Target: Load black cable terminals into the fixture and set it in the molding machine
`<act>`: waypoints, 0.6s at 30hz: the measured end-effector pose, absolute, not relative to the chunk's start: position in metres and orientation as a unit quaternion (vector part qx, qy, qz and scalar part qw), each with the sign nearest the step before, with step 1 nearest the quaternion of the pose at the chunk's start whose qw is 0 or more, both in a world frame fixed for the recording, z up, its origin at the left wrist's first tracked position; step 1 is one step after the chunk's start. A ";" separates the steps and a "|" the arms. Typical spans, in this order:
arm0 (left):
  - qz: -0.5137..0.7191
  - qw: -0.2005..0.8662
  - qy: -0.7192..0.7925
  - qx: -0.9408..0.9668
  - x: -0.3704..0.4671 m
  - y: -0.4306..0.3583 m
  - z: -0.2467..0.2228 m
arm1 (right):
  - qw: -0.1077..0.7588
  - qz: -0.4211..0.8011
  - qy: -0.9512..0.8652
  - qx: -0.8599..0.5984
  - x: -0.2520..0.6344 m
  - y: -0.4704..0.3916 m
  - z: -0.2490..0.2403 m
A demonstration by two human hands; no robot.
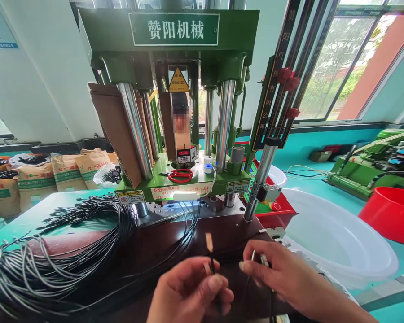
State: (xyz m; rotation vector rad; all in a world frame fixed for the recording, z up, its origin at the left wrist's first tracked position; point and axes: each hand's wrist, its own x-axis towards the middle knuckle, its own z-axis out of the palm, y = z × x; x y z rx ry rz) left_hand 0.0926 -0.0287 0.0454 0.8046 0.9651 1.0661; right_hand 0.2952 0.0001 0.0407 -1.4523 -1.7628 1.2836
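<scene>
Low in the middle, my left hand (191, 291) pinches a thin black cable between thumb and fingers. A flat, copper-coloured connector tip (209, 242) points upward from that grip. To its right, my right hand (276, 273) is closed around a dark cable with a small metallic end (253, 256) showing by the thumb; its exact kind is partly hidden by the fingers. The two hands are apart, over the dark brown tabletop (232, 229) in front of a green press (175, 49).
A large bundle of black cables (97, 251) covers the left of the table. Several cables run under the press head. Red-handled pliers (180, 175) lie on its green plate. At right are a white tub (340, 237) and a red bucket (390, 215); paper sacks (37, 179) stand far left.
</scene>
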 end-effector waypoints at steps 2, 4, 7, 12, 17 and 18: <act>0.471 0.685 0.427 0.357 0.090 -0.021 0.053 | 0.249 0.489 -0.665 -0.506 0.291 0.000 0.039; 0.437 0.700 0.428 0.369 0.093 -0.013 0.047 | 0.270 0.488 -0.664 -0.498 0.287 0.002 0.036; 0.379 0.731 0.426 0.375 0.100 -0.006 0.020 | 0.321 0.474 -0.658 -0.490 0.282 0.009 0.032; 0.342 0.718 0.456 0.399 0.108 -0.008 -0.007 | 0.347 0.462 -0.671 -0.465 0.275 0.011 0.029; 0.393 0.658 0.488 0.418 0.108 -0.007 0.010 | 0.306 0.478 -0.677 -0.469 0.270 0.010 0.026; 0.411 0.649 0.485 0.419 0.107 -0.005 0.014 | 0.301 0.484 -0.679 -0.463 0.269 0.010 0.025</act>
